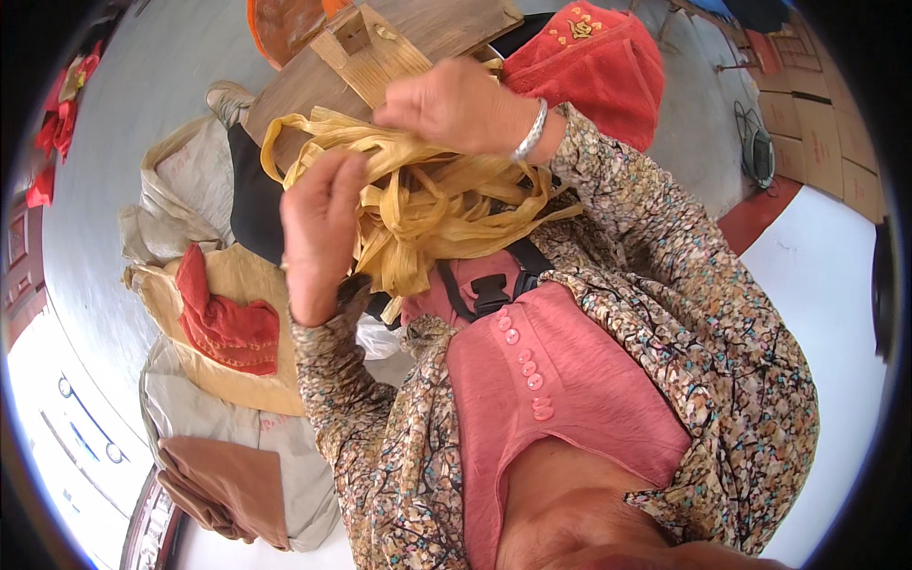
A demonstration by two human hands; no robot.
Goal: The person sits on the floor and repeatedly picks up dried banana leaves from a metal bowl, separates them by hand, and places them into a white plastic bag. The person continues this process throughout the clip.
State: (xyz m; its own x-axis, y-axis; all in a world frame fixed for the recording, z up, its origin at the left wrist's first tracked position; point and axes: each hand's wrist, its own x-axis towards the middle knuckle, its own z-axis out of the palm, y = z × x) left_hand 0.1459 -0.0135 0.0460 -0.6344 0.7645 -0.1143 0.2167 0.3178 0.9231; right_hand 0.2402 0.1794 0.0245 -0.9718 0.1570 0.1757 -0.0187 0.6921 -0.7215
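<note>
A loose, tangled bundle of flat yellow strips [418, 209], like dried plant fibre, lies in my lap, some strips looping and crossing. My right hand [454, 106], with a silver bracelet at its wrist, is closed at the bundle's upper edge, the fingers curled over a strip. At the left side of the bundle my left hand [323, 228] has its fingers bent together around strips; it is slightly blurred. A loop of strip rises between and left of the two hands. The exact grip of the fingertips is partly hidden.
Just beyond my hands is a wooden board [294, 100] with a notched wooden piece [366, 55] on it. An orange basin [283, 28] stands behind. A red towel [594, 76] lies right; sacks with a red cloth [223, 318] and brown cloth [233, 480] lie left. Cardboard boxes [822, 133] stand far right.
</note>
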